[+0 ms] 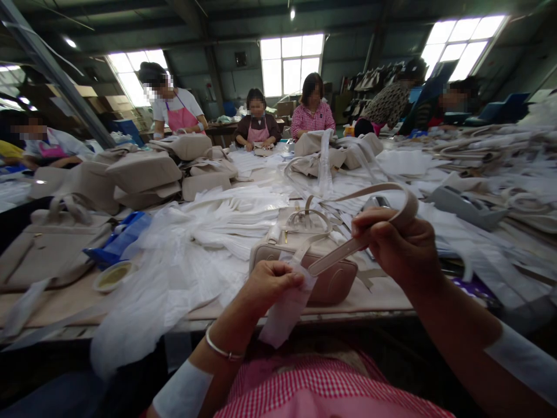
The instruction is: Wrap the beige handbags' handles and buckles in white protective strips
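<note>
Beige strap [337,255] held up over front edge of surface [387,299], btwn the two hands; its punched flat end is pointed down-left at L hand [272,284], remainder is looped up and back past R hand [402,247]. Strap is gripped by R hand btwn thumb and bent fingers, a short way up from the flat end. White sheet [282,319] is pinched btwn thumb and index of L hand, w/ its lower part hung past front edge; whether strap end is touched by sheet cannot be told.

Pose: R hand is carried higher than L, fingers curled; R forearm is slanted up and inward from lower R. L forearm is angled up from lower L, w/ bangle [224,348] worn at wrist.

Beige bag [335,281] is set directly behind both hands, nr front edge, approx. mid-length; partly hidden by L hand + sheet. Small dish [114,276] noted nr front edge, toward L corner. Grey tape dispenser [467,209] is placed farther back, R of R hand.
</note>
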Available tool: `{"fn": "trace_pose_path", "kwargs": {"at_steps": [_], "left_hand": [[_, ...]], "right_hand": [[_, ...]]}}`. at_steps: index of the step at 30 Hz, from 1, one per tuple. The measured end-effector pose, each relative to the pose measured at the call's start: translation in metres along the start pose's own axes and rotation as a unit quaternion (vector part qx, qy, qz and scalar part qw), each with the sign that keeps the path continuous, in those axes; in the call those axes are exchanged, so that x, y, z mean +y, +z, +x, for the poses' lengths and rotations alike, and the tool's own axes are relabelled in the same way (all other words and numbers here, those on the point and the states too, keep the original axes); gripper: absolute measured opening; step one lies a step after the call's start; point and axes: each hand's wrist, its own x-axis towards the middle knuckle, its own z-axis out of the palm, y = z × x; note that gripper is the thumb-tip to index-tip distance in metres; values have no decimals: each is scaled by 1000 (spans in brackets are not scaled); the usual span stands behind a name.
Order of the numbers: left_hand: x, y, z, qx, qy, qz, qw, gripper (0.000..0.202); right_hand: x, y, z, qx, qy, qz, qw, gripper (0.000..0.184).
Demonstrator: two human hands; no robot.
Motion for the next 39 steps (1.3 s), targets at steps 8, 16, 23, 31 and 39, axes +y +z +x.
{"fn": "trace_pose_path", "kwargs": {"at_steps": [8, 16, 23, 31, 39], "left_hand": [[1, -1, 0, -1, 13, -2, 1000, 28], [0, -1, 1, -3, 6, 0, 1000, 28], [1, 0, -1, -9, 2, -14, 1000, 30], [5, 7, -6, -59, 22, 6, 998, 36], [6, 12, -17, -6, 18, 76, 997, 24]], "right_hand": [[-1, -4, 0, 16, 10, -17, 1000, 25], [2, -1, -1, 10, 11, -7, 1000, 27], [3, 1, 0, -11, 1, 0, 1000, 24], [36, 41, -43, -86, 17, -73, 993, 21], [57, 53, -42, 9, 294, 100, 951, 46]]}}
